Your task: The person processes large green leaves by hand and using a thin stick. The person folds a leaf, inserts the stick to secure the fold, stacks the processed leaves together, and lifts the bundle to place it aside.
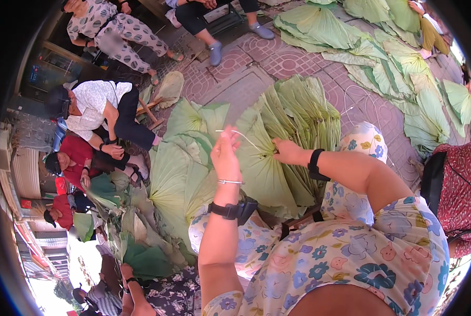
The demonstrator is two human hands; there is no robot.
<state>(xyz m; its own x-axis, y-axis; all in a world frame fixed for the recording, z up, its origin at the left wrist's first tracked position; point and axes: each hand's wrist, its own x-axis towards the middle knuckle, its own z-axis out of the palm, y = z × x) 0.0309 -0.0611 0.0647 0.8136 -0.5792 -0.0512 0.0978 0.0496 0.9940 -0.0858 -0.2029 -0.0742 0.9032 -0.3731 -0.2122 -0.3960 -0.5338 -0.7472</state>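
- Head view: the left hand (226, 152) is raised above the lap, its fingers (230, 138) pinched on a thin pale string (246, 138) that runs rightward toward the other hand.
- The right hand (288, 151) rests on the stack of folded lotus leaves (285, 131), fingers closed at the point where the string meets the leaf; whether they grip the string or only press the leaf, I cannot tell.
- The stack lies fanned across the person's knees, over the brick pavement (246, 79), with more large green leaves (177, 174) just beside it on the left.
- To do this well, I judge the string should stay taut between both hands, and the right hand should keep the stack pressed so the folds do not slip apart.
- A sharp pull could tear the thin leaf edge, so a steady draw seems wiser.
- Other people (96, 113) sit nearby with leaves of their own.
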